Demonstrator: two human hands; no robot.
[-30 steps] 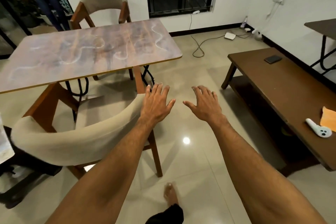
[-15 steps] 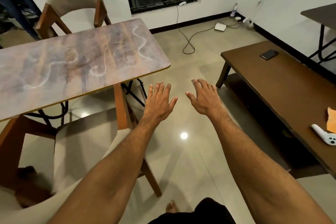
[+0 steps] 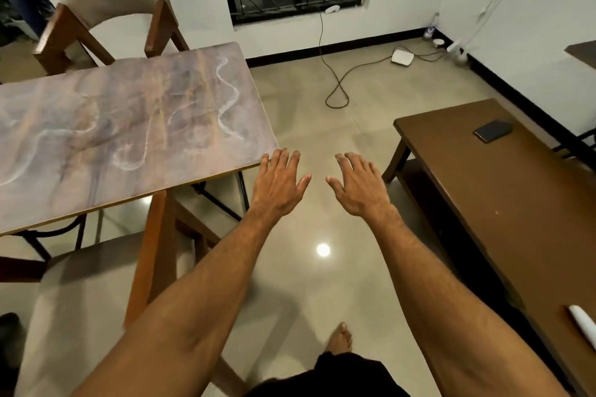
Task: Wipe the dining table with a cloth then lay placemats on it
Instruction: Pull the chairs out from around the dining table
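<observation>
The dining table (image 3: 122, 135) fills the left of the view, its marbled brown top marked with pale wavy streaks. My left hand (image 3: 279, 182) is stretched out flat, palm down, just off the table's near right corner, holding nothing. My right hand (image 3: 359, 187) hovers beside it over the floor, fingers spread and empty. No cloth or placemat shows in view.
A padded chair (image 3: 80, 280) is tucked under the table's near side and another chair (image 3: 119, 13) stands at its far side. A low brown bench (image 3: 503, 190) on the right carries a phone (image 3: 492, 131) and a white controller (image 3: 582, 327). A cable (image 3: 335, 87) trails over the tiled floor.
I have stepped forward and to the right past the near chair. The table has shifted left in view, and both open hands now sit by its right corner.
</observation>
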